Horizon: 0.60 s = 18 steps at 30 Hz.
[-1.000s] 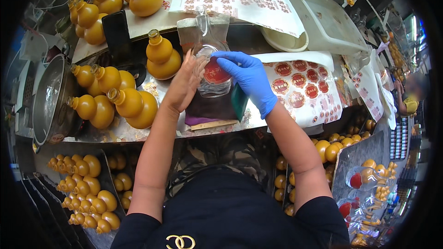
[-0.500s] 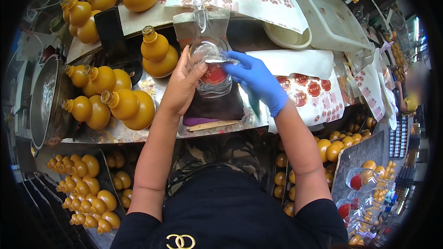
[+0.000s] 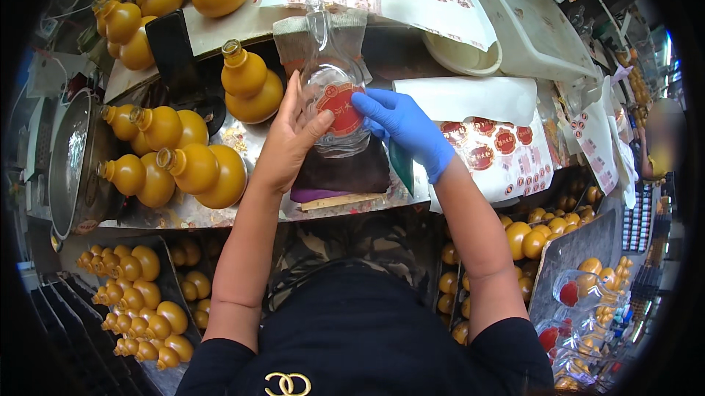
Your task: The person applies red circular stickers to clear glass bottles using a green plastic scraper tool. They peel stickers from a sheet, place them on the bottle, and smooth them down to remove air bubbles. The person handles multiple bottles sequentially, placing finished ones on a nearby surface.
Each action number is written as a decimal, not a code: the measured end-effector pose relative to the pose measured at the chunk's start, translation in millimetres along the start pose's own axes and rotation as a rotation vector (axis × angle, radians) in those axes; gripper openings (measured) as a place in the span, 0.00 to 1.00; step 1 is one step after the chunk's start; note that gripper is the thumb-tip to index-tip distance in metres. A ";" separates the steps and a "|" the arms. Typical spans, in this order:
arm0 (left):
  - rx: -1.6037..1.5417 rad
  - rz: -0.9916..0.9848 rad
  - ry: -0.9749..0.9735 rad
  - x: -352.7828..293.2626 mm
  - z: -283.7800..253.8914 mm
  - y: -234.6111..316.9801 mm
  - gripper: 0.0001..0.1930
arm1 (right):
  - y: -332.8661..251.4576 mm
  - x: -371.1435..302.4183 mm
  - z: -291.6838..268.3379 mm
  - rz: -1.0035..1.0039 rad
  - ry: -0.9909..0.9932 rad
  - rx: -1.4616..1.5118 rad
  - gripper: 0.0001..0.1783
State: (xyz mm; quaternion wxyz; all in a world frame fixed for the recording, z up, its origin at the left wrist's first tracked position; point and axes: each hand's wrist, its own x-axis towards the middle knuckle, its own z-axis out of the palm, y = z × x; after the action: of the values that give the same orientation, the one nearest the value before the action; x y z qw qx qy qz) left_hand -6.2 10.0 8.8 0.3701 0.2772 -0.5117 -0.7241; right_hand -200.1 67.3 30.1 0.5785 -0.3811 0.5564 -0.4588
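A clear glass bottle (image 3: 321, 34) lies with its neck pointing away from me, over a dark cloth pad (image 3: 341, 175). A red label with gold print (image 3: 340, 111) sits flat on its body. My bare left hand (image 3: 291, 135) wraps the bottle's left side, with the thumb at the label's lower left edge. My right hand (image 3: 408, 130), in a blue glove, holds the right side, its thumb on the label's upper right edge. The bottle's right side is partly hidden behind the glove.
Amber gourd-shaped bottles (image 3: 203, 173) stand on the left of the table, beside a metal pan (image 3: 73, 168). Label sheets (image 3: 503, 148) lie at the right. Beyond are a pale bowl (image 3: 470, 56) and a plastic tray (image 3: 536, 29). More bottles (image 3: 143, 300) fill racks below.
The label's upper edge was lifted, showing white between my thumbs; now it lies flat against the glass and its whole face shows. Both hands stay round the bottle.
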 end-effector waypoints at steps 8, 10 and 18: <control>-0.156 -0.013 -0.018 1.7 -2.4 -1.2 0.40 | 7.2 -5.8 0.2 -0.002 -0.024 -0.010 0.28; -0.129 0.007 -0.026 -0.1 0.2 2.9 0.39 | 5.8 -5.3 1.2 0.004 -0.006 0.003 0.28; -0.236 0.020 0.017 -3.5 4.4 -4.8 0.39 | 7.2 -3.4 5.7 0.000 0.038 -0.059 0.27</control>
State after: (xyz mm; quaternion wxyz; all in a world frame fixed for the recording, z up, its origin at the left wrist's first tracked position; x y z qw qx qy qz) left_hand -8.8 16.2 5.8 0.4115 0.2328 -0.4225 -0.7733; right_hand -193.6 72.2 24.7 0.5563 -0.3893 0.5805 -0.4494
